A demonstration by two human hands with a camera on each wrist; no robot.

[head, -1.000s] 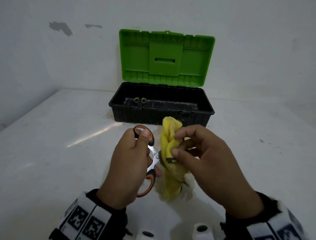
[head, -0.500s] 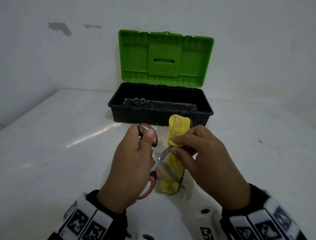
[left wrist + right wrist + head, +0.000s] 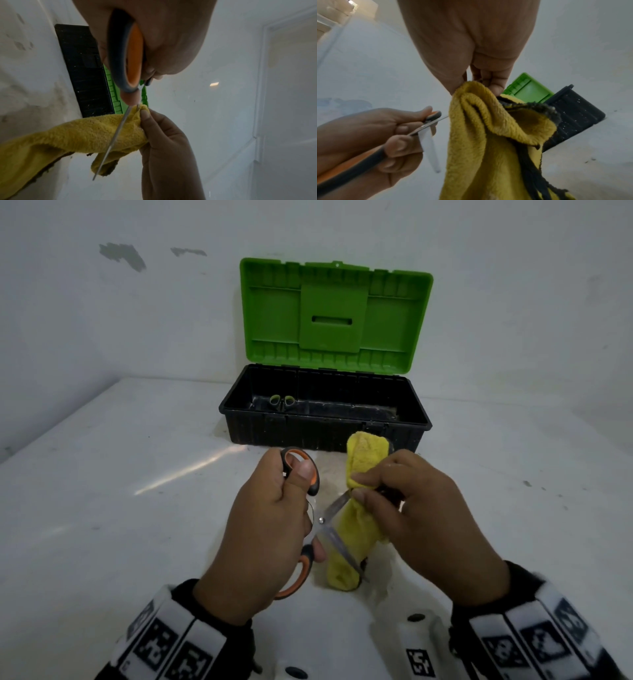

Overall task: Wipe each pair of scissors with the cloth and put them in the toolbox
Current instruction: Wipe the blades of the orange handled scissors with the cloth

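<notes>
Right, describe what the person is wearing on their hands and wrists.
Both the left hand and the right hand are bare, with no gloves. Each wrist has a dark sleeve cuff under a white band printed with square black-and-white code markers; the right band looks the same. No rings or watch show.

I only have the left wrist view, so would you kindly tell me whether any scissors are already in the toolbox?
Observer: Yes. The head view shows green-handled scissors lying at the left end of the toolbox.
Operator: Thank you. Are the blades being wiped spread apart?
Observer: They are. The left hand grips the orange-handled scissors, and the right hand pinches the cloth round the upper blade only.
Operator: And is the way in clear?
Observer: The lid stands open behind the box.
</notes>
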